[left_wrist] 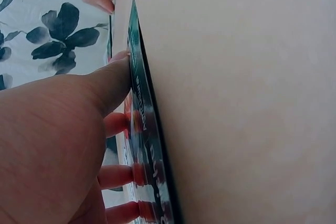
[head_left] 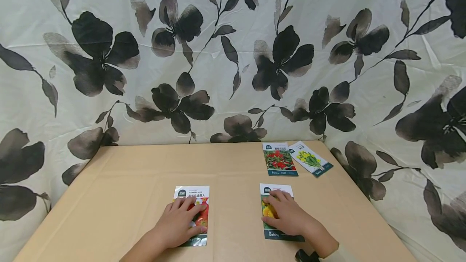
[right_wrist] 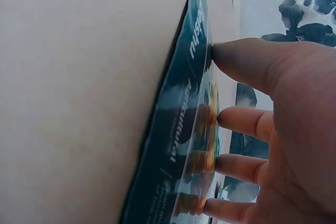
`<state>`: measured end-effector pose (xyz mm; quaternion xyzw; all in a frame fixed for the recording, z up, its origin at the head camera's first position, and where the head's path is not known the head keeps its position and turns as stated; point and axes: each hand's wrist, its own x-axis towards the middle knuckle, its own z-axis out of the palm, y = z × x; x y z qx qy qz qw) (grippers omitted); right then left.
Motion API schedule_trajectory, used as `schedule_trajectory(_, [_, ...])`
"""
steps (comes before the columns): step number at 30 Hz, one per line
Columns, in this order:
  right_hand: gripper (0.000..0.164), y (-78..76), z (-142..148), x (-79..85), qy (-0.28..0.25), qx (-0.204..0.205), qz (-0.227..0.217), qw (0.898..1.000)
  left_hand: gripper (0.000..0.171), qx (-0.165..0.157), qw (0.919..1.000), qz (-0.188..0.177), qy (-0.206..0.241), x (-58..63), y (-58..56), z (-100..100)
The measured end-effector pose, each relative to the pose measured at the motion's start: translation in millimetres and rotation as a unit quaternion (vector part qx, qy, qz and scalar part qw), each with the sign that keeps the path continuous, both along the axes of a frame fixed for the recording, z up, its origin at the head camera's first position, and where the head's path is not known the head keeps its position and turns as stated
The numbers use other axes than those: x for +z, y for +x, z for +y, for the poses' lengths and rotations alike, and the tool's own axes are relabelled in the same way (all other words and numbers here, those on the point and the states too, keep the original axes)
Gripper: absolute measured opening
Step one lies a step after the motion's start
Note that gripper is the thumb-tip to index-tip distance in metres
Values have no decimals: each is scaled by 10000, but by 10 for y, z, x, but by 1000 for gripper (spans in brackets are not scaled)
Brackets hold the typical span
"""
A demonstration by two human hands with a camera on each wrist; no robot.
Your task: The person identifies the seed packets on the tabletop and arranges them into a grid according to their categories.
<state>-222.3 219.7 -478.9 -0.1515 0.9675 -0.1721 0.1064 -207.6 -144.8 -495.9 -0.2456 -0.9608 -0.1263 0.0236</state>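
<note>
In the head view, a seed packet with red flowers [head_left: 201,240] lies on the board at centre left. My left hand [head_left: 175,222] rests on it, fingers spread over its picture and thumb near its lower right. Fingertips and thumb touch the glossy front in the left wrist view, above its dark green lower band [left_wrist: 144,98]. To the right lies a seed packet with yellow flowers [head_left: 280,235], its white top and dark green bottom showing. My right hand [head_left: 289,216] lies over its middle, fingertips and thumb touching the front. Both hands partly hide the pictures.
Beyond the right hand, a packet with red blooms [head_left: 279,160] lies near the board's far edge. Beside it is a tilted packet with yellow flowers [head_left: 309,158]. The tan board [head_left: 131,181] meets a floral cloth [head_left: 225,68] behind. A black object [head_left: 306,256] sits by the right wrist.
</note>
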Motion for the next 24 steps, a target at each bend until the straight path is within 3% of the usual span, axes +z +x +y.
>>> schedule_trajectory(9, [57, -3, 14, 3, -175, -11, -164, 9997, 64, 0, 10000, -19, 32, 19, 0, 8])
schedule_trajectory(24, [61, 34, -17, -14, 188, -181, 37, 9997, 65, 11, 10000, -22, -42, 44, 14, 10])
